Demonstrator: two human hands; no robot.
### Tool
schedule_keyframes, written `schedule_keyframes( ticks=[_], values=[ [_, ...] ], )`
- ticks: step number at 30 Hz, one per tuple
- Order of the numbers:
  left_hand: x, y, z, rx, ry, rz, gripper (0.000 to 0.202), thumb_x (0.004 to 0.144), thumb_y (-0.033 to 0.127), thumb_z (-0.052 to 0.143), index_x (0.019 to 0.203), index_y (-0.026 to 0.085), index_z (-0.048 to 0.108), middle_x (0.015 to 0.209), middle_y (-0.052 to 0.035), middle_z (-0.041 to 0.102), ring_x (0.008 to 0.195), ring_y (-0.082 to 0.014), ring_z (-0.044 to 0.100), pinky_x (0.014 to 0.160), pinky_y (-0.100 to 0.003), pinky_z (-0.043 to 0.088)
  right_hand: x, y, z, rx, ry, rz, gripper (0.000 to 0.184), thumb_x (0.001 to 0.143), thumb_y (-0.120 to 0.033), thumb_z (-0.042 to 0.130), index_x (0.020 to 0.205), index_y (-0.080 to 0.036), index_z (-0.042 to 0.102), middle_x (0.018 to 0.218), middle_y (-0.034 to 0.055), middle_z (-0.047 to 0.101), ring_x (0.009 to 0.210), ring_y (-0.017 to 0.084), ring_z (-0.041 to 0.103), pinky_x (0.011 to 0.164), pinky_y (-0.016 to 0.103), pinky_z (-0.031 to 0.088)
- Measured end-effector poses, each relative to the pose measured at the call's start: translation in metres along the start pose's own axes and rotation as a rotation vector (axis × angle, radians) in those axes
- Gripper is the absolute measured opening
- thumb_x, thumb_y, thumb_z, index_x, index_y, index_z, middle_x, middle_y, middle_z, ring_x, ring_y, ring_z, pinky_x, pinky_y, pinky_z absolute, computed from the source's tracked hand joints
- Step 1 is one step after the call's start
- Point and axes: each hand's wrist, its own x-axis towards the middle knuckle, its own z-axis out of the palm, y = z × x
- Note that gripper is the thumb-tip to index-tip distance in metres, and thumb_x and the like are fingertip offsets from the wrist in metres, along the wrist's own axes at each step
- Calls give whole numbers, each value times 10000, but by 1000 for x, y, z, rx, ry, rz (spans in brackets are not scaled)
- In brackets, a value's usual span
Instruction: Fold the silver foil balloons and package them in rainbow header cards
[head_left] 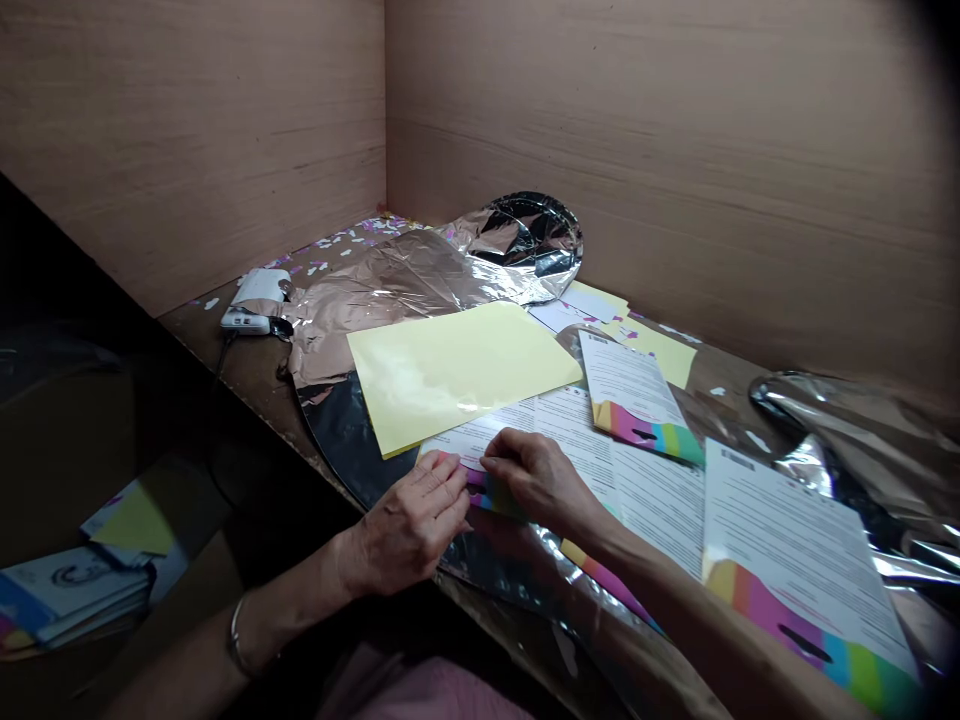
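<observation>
My left hand (411, 520) rests at the near edge of the desk, fingers curled against the corner of a printed card with a rainbow-striped edge (525, 440). Beside it, my right hand (534, 478) pinches that same card's near end between thumb and fingers. A pale yellow sheet (457, 370) lies just beyond both hands, partly over the card. Crumpled rose-gold foil (375, 300) spreads under the sheet toward the corner.
Two more printed rainbow-edged cards (637, 395) (806, 560) lie to the right. A silver foil balloon (536, 240) sits at the back, more foil (862, 420) at right. A white device (255, 300) lies at the left edge. Confetti scatters in the corner; wooden walls enclose the desk.
</observation>
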Motion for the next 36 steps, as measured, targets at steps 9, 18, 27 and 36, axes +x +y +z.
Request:
schedule_keyframes(
  ticks=[9,18,27,36],
  values=[
    [0,0,2,-72,3,-27,240,864,138,429,1001,32,595,1101,-194,594,1156,-264,487,1023,-452,381,-1,-7,2,-134,8,27,108,811,-184,484,729,-187,555,729,28,616,701,172,518,611,265,312],
    [2,2,1,-50,-31,-39,254,886,224,408,995,70,577,1212,-175,545,1171,-253,471,1019,-429,376,-4,-10,13,-353,67,-19,150,832,-150,431,774,-178,566,765,43,607,682,172,512,559,270,246],
    [1,2,2,-45,-162,-62,318,859,337,484,1064,104,556,1231,-147,532,1172,-263,449,1040,-428,309,3,-5,14,-491,147,36,108,824,-280,530,861,-188,488,909,35,500,675,157,497,503,266,200],
    [4,5,0,46,-212,-74,342,871,352,455,1106,116,531,1305,-135,474,1169,-291,446,1012,-433,312,7,3,7,-262,145,-9,31,811,-172,515,782,-186,514,861,-8,511,705,125,499,576,250,265]
  ],
)
